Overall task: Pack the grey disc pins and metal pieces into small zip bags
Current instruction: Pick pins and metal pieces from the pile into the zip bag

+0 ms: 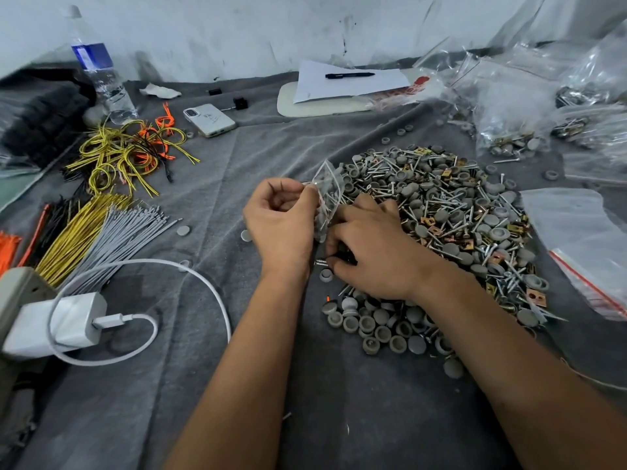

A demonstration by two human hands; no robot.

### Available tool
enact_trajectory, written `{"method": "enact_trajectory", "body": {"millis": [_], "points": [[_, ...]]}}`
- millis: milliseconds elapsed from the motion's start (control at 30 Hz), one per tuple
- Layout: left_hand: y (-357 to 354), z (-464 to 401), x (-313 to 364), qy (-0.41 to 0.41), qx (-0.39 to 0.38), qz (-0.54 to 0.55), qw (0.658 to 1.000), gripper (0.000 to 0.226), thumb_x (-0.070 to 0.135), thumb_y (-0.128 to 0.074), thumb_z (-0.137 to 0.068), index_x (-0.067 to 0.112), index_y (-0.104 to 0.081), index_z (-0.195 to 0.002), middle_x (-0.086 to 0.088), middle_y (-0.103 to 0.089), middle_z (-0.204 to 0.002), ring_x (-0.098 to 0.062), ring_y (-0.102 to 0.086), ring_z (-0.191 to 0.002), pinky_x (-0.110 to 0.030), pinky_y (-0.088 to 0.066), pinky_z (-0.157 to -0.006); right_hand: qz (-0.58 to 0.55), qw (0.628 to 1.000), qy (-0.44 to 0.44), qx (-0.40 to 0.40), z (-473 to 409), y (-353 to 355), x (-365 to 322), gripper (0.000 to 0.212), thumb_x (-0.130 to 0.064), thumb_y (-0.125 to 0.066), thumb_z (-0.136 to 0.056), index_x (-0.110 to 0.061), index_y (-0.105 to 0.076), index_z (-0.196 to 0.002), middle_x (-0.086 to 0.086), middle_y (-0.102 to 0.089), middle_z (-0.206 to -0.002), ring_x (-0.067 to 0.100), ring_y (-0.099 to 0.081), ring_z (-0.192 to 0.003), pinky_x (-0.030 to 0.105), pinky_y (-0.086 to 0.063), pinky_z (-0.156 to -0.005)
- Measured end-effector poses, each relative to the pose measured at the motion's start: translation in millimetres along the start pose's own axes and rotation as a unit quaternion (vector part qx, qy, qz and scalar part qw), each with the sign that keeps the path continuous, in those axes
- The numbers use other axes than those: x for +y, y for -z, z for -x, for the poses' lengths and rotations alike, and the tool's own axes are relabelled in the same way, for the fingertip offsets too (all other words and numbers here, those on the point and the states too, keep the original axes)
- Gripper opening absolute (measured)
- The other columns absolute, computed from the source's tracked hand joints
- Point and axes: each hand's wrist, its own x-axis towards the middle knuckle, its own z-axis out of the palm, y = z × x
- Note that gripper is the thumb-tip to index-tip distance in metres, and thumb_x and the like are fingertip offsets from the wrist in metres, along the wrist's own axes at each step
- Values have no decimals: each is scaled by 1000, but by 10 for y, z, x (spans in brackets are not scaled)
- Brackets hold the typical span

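1. Forearms fill the lower centre of frame, both reaching up over a grey cloth [190, 385] covering the work surface.
2. Left hand [281, 225], centre frame, pinches the top edge of a small zip bag [326, 195] w/ thumb and fingers; bag stands upright, screws and grey bits visible inside.
3. Right hand [369, 245], just right of the bag, fingers curled round dark small parts at the bag's lower edge; exactly what it grips can't be told. Hands close together, almost touching.
4. Pile of grey disc pins, screws and metal clips [454, 212] spreads centre-right, partly hidden under the right wrist; more loose grey caps [376, 329] lie below that hand.
5. Empty zip bags w/ red strip [583, 249] at right edge; filled clear bags [519, 110] upper right.
6. Left side: white charger [68, 320] and cable lower left, bundles of yellow and grey ties [101, 228], looped yellow/orange wires [129, 150] above.
7. Upper left: water bottle [98, 69], phone [209, 119]. Top centre: pen [349, 75] on paper [346, 84].
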Motion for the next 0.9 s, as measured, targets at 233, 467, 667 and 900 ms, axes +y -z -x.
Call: {"method": "enact_trajectory", "body": {"millis": [233,467,667,900], "points": [[5,4,-19,-11,-8,-16,1000,23,-3,-76,-80,15,-63,-73,2,-65,-62,-10,-58,-57,-23,-49,-56,-234,950,9,208,62,103,95,5,-11,-62,-100,-9,-66,-101,-7,-66,-91,3,-59,-83,13,-44,-77],[-8,52,-28,-31,-78,-61,995,16,9,-76,-72,20,-64,-73,-3,-68,-68,-16,-58,-62,-25,-49,-57,-182,932,-50,309,38,93,182,9,-9,-77,-89,-8,-78,-99,3,-72,-97,11,-64,-90,11,-44,-85],[-11,79,-2,-46,-116,-95,988,21,-2,-76,-78,16,-65,-74,1,-64,-63,-11,-54,-56,-25,-47,-54,-211,925,-70,309,44,77,190,20,-7,-81,-84,-11,-74,-103,-2,-72,-90,5,-66,-81,13,-52,-76],[-16,88,7,-29,-140,-51,988,22,-7,-74,-80,12,-63,-76,10,-61,-56,-2,-50,-48,-17,-42,-47,-159,927,-62,334,45,55,196,15,-14,-88,-78,-12,-80,-90,0,-71,-88,12,-63,-80,27,-52,-76]]}}
